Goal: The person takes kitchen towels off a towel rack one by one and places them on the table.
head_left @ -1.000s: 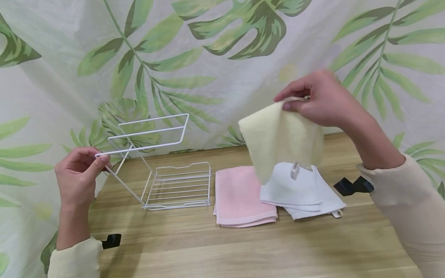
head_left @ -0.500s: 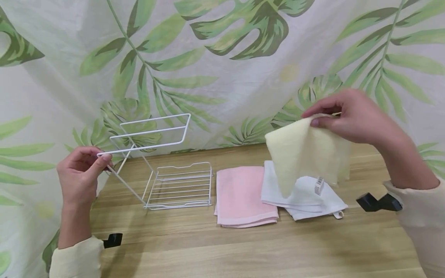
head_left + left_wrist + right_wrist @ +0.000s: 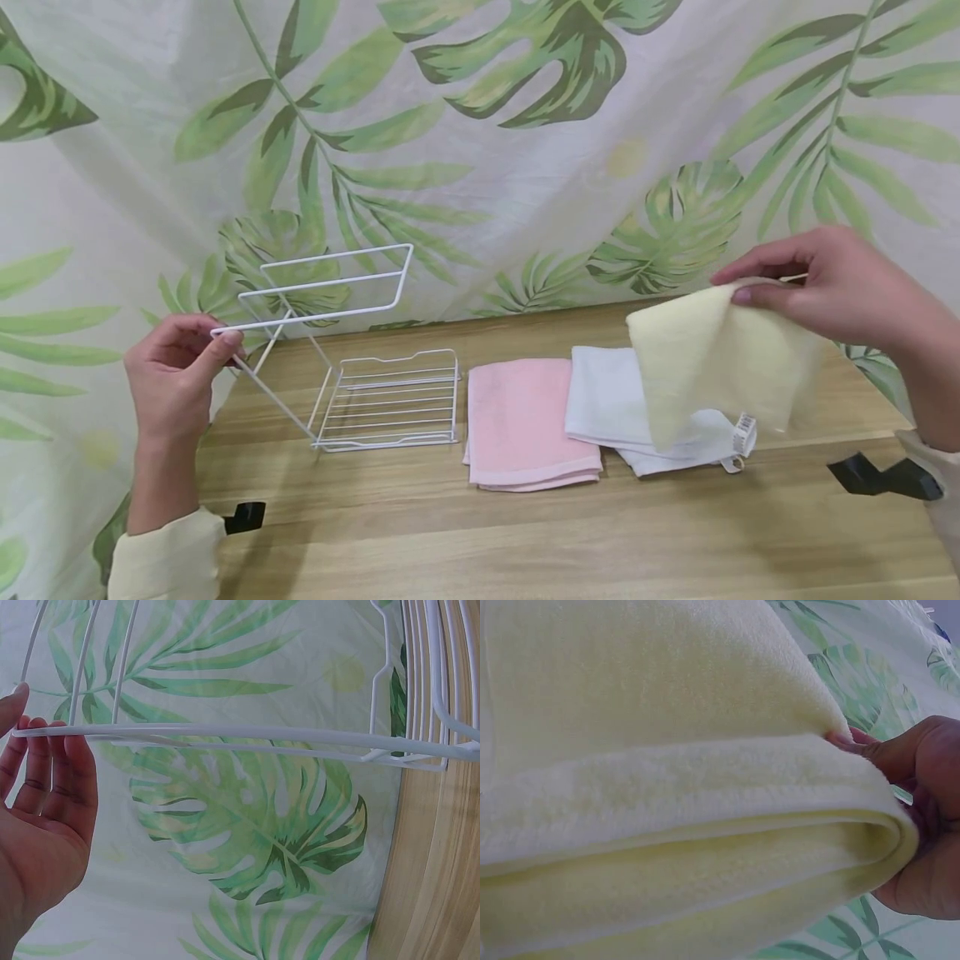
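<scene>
My left hand [image 3: 171,375] pinches the upper left corner of a white wire rack [image 3: 330,317] between thumb and fingers; the left wrist view shows the fingertips curled on its rod [image 3: 225,732]. The rack has a raised upper frame and a slatted lower shelf [image 3: 397,412] over the table. On the right, my right hand [image 3: 847,287] pinches a pale yellow towel [image 3: 697,350] at its top edge, and the folded cloth hangs down. In the right wrist view the soft towel [image 3: 667,772] fills most of the picture. Its lower part overlaps a white towel [image 3: 607,400] on the table.
A folded pink towel [image 3: 528,425] lies between the rack and the white towel, which carries a printed tag [image 3: 744,429]. All rest on a wooden table [image 3: 480,542]. Behind it hangs a leaf-patterned curtain [image 3: 525,183].
My right hand has carried the yellow towel right and downward, uncovering more of the pink towel and the white towel's left side. The left hand and the rack have stayed nearly still.
</scene>
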The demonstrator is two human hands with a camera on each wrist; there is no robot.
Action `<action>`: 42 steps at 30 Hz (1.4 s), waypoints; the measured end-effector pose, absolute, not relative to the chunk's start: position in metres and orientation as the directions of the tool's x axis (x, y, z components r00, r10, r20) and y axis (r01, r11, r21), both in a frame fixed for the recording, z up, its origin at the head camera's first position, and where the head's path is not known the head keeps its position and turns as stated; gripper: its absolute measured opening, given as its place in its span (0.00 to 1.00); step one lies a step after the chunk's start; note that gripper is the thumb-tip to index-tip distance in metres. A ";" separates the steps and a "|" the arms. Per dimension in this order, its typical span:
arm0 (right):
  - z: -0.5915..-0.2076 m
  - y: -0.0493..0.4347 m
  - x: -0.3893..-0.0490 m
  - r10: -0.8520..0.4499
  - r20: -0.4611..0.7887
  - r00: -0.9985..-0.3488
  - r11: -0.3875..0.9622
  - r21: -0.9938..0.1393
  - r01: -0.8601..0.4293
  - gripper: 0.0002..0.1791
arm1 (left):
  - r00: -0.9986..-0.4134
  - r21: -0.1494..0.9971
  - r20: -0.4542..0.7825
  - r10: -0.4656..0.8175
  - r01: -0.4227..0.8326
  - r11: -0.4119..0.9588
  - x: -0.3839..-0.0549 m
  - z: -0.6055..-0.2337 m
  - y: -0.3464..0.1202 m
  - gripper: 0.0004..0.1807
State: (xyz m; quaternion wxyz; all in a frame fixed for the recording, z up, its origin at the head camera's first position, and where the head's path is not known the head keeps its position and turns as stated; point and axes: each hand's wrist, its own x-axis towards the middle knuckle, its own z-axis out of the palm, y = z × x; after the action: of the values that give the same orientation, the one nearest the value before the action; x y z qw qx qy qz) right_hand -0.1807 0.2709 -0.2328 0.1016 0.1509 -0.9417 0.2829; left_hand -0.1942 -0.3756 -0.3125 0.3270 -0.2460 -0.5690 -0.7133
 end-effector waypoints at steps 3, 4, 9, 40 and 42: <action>-0.236 0.282 -0.176 -0.207 0.270 -0.940 0.807 -0.496 -0.320 0.11 | -0.665 0.651 0.723 -0.188 0.746 -0.137 -0.194 -0.313 -0.376 0.08; -0.238 0.286 -0.174 -0.202 0.266 -0.943 0.811 -0.494 -0.313 0.11 | -0.666 0.651 0.722 -0.188 0.746 -0.139 -0.194 -0.313 -0.376 0.08; -0.246 0.302 -0.167 -0.170 0.258 -0.951 0.813 -0.509 -0.284 0.10 | -0.666 0.652 0.720 -0.195 0.745 -0.137 -0.194 -0.311 -0.374 0.08; -0.310 0.378 -0.176 -0.221 0.108 -0.969 0.826 -0.508 -0.245 0.09 | -0.675 0.663 0.709 -0.206 0.737 -0.130 -0.194 -0.313 -0.376 0.08; -0.311 0.379 -0.185 -0.236 0.066 -0.970 0.846 -0.478 -0.238 0.09 | -0.673 0.662 0.710 -0.206 0.738 -0.130 -0.194 -0.313 -0.376 0.08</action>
State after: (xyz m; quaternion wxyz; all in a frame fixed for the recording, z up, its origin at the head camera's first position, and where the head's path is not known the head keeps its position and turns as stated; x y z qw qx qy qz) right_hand -0.1849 0.3794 -0.3106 0.0024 0.1232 -0.9606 0.2491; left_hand -0.1937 -0.3757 -0.3126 0.3304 -0.2331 -0.5707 -0.7148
